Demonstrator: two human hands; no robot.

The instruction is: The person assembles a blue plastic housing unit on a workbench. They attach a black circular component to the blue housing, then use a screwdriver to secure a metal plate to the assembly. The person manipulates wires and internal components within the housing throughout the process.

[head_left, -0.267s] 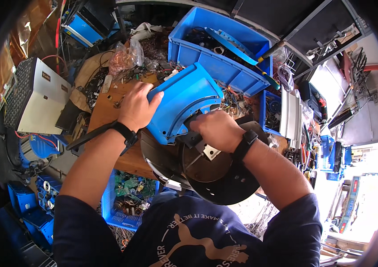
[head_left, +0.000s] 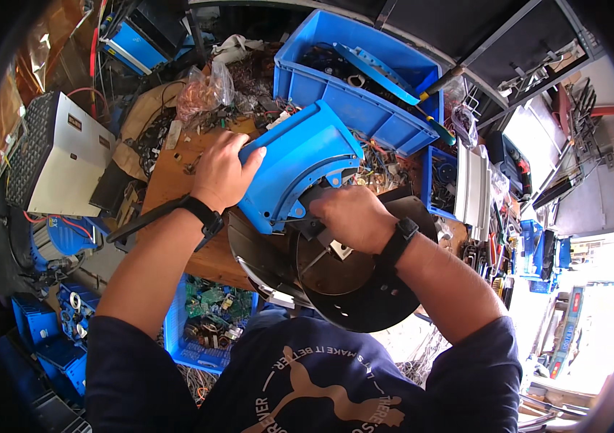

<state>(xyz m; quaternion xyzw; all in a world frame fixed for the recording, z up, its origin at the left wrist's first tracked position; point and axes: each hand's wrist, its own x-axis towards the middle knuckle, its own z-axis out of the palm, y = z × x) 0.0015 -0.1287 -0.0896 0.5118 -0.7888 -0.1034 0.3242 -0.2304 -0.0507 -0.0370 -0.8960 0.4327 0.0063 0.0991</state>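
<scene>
A blue molded housing (head_left: 292,155) with a curved cutout stands tilted over the bench. My left hand (head_left: 226,173) is closed on its left edge, with the thumb lying over the rim. At the cutout, my right hand (head_left: 357,216) is closed around a black block-like part (head_left: 310,225), whose exact kind I cannot make out. Under that hand a small pale metal plate (head_left: 341,250) shows partly. Below the housing sits a dark, rounded metal shell (head_left: 364,307), open on top, close to my body. My right fingertips are partly hidden.
Behind the housing stands a large blue crate (head_left: 364,105) holding parts and a long-handled tool. Scraps and wires litter the wooden bench (head_left: 170,173). A blue basket (head_left: 175,332) of circuit boards is below at left. A white metal box (head_left: 79,155) stands far left.
My right hand has shifted slightly toward me at the cutout, and less of the pale plate shows. My left hand and the blue housing have hardly moved.
</scene>
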